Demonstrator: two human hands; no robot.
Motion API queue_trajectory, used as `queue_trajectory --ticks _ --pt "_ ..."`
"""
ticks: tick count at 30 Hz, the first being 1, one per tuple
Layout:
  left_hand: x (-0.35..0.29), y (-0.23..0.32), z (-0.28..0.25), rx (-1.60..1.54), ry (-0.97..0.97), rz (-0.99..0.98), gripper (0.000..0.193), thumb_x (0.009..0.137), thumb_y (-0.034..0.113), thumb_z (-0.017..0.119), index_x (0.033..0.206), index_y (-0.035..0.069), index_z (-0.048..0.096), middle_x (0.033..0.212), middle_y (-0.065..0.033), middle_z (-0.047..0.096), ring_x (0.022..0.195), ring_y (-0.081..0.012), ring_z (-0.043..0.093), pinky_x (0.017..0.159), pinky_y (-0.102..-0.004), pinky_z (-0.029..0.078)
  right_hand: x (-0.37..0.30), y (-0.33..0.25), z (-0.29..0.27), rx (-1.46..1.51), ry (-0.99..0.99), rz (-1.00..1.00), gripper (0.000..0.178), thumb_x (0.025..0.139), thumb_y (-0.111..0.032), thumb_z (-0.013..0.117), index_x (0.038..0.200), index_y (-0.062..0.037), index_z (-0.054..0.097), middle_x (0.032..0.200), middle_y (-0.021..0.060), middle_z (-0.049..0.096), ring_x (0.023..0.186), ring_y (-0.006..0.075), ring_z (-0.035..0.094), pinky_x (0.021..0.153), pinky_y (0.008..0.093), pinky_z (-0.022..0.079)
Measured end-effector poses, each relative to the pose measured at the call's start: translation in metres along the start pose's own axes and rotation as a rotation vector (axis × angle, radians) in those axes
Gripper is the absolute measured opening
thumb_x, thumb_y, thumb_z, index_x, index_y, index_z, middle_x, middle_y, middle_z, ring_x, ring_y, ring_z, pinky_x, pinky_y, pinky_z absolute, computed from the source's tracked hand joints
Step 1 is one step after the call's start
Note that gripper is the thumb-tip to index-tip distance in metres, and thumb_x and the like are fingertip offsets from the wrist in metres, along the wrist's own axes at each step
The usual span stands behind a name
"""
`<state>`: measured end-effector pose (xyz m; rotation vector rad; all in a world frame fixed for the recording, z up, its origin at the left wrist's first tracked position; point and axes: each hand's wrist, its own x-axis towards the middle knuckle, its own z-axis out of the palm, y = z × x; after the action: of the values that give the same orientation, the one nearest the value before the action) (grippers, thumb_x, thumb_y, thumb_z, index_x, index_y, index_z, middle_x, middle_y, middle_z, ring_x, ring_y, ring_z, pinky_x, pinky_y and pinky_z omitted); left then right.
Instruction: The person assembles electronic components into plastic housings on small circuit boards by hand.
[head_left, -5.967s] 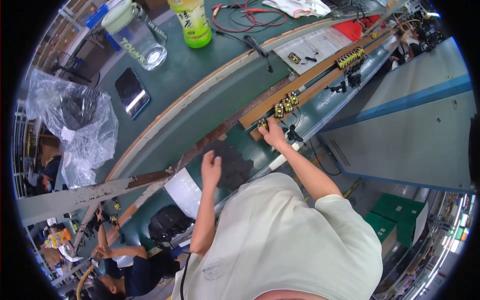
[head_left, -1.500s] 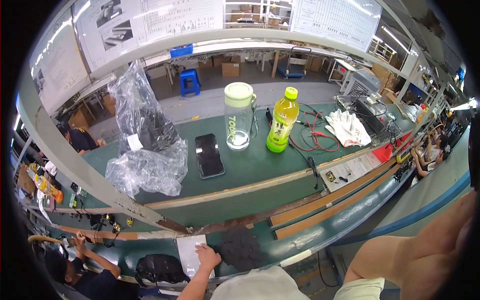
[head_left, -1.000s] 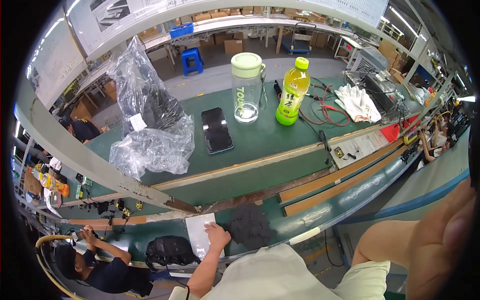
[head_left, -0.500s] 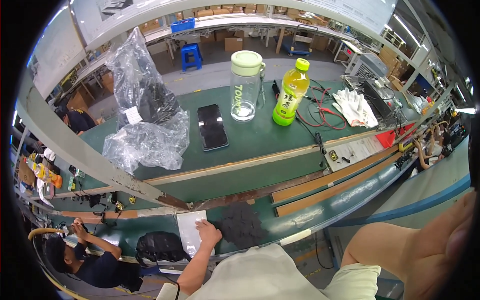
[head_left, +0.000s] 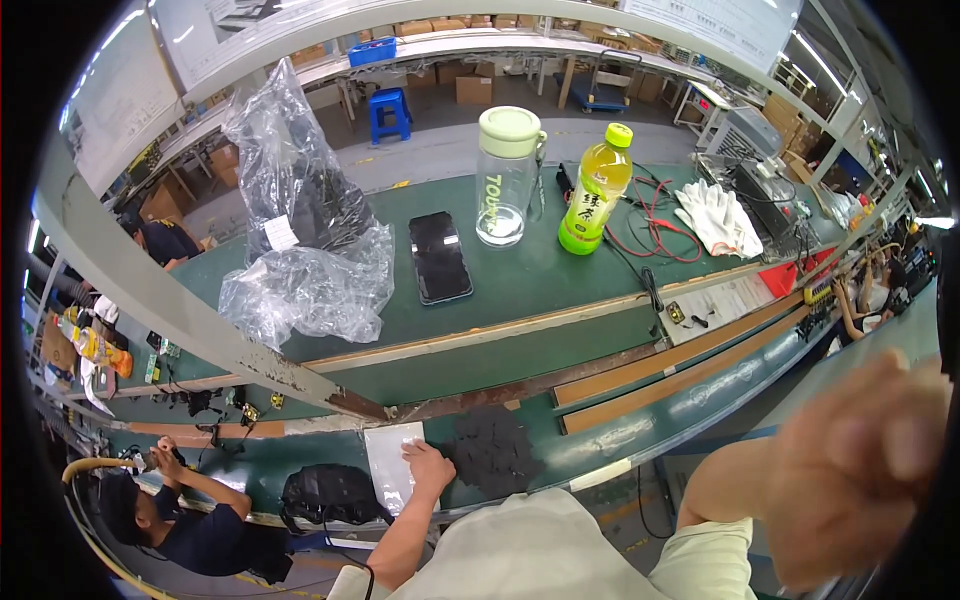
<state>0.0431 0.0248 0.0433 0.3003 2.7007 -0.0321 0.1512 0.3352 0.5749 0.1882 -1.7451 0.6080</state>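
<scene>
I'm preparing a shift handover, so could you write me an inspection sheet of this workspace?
Surface: green bench, with a worn edge strip.
Things at hand: white sheet; dark pile to its right.
Clutter: plastic bag, phone, clear cup, yellow-green bottle, white gloves.
Hands: left hand on the white sheet; right hand raised close to the camera, blurred, grip unclear.
Cables: red lead looped right of the bottle; black cord near the bench edge.
Surroundings: co-worker at left; blue stool beyond the bench.
</scene>
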Motion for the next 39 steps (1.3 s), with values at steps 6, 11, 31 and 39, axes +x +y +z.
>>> queue_trajectory --ticks 6,11,31,39 --pt "-0.005 -0.006 0.006 -0.011 0.067 -0.046 0.098 0.08 0.04 0.075 0.142 -0.024 0.033 0.144 -0.0459 0.041 0.137 -0.0601 0.04 0.115 -0.0564 0.037 -0.023 0.027 0.121 0.112 -0.318 0.185 0.02 0.088 0.0 0.07 0.108 0.0016 0.073 0.078 0.006 0.065 0.067 0.0131 0.056 0.061 0.0277 0.043" --pt "0.0 0.0 -0.002 0.026 0.048 -0.026 0.099 0.081 0.04 0.073 0.144 -0.024 0.032 0.146 -0.0435 0.041 0.139 -0.0596 0.038 0.116 -0.0569 0.036 -0.098 0.078 0.188 -0.095 -0.644 0.356 0.039 0.094 -0.027 0.073 0.122 -0.0012 0.067 0.11 0.0137 0.067 0.082 0.0281 0.066 0.07 0.0393 0.052" --pt "0.007 0.004 0.011 0.102 0.022 -0.042 0.095 0.084 0.041 0.067 0.146 -0.023 0.034 0.154 -0.038 0.038 0.144 -0.0612 0.03 0.117 -0.0615 0.03 -0.12 0.091 0.314 -0.316 -0.577 0.522 0.077 0.077 -0.03 0.076 0.139 0.0057 0.05 0.13 0.0158 0.058 0.124 0.0349 0.05 0.099 0.0482 0.044" --pt "0.005 -0.001 0.019 0.109 0.035 -0.028 0.094 0.086 0.044 0.065 0.145 -0.023 0.036 0.15 -0.0413 0.04 0.142 -0.0605 0.034 0.115 -0.0612 0.034 -0.127 0.08 0.308 -0.34 -0.529 0.42 0.064 0.082 -0.027 0.072 0.137 0.0009 0.055 0.124 0.0138 0.063 0.118 0.0359 0.054 0.1 0.0472 0.044"
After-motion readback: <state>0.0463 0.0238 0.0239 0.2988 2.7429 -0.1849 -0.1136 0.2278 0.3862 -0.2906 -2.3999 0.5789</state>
